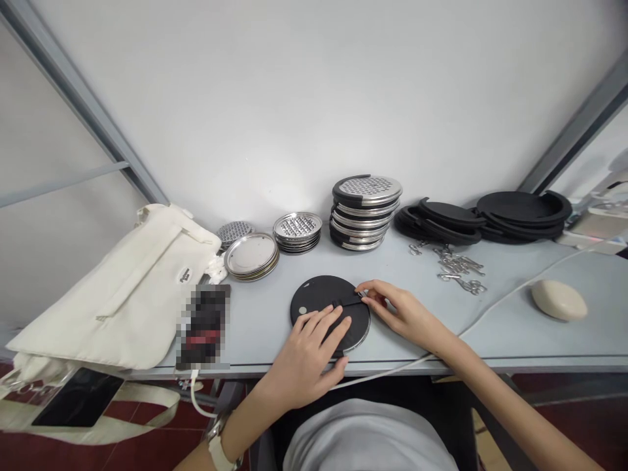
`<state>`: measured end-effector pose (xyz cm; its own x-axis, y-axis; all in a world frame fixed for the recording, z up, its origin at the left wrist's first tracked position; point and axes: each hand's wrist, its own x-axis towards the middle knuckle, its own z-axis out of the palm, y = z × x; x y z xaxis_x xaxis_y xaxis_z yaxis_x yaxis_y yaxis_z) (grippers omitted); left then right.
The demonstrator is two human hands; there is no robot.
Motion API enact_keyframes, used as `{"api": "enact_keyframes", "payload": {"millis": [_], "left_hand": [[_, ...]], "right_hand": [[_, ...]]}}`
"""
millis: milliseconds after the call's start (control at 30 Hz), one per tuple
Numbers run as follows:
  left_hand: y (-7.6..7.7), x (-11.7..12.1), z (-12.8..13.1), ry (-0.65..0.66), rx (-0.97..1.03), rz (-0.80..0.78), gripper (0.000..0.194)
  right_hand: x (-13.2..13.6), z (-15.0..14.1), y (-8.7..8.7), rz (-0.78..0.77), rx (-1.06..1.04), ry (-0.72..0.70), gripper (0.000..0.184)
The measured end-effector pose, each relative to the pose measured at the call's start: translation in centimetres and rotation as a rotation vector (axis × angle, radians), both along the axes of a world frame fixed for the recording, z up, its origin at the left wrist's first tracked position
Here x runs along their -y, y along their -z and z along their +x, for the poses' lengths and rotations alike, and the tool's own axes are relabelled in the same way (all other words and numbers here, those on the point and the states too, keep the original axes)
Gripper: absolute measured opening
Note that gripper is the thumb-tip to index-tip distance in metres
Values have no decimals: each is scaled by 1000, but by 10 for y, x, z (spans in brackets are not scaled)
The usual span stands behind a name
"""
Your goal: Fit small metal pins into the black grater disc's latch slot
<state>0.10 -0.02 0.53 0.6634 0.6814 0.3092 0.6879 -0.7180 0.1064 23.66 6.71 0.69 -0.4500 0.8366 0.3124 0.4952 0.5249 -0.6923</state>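
Note:
A round black plate point(314, 294) lies on the table in front of me, with a silvery rim showing at its lower right. A narrow black strip crosses its middle, and a pale dot sits near its left side. My left hand point(310, 353) rests flat on the plate, fingers stretched and spread, the thumb by the near edge. At the plate's right edge my right hand point(392, 311) pinches a small metal clip point(362, 295) between thumb and fingers, close to the strip's end. My fingers partly hide the clip.
Behind stand stacked graters with black rims point(367, 190), loose grater discs point(297, 226) and plain metal discs point(251, 254). Black round parts point(524, 209) and metal clips point(461, 265) lie right. A white cable point(510, 291), beige oval object point(558, 299) and cream bag point(122, 288) flank me.

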Motion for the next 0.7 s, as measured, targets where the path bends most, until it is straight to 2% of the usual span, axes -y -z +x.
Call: {"api": "enact_keyframes", "payload": {"millis": [533,700], "left_hand": [[-2,1,-1,-6,6,-14,52],[-2,0,-2,5,4,-12,53]], "right_hand": [[2,0,-2,23,-39,38,20],[1,-1,-1,67,-31,30,25]]}}
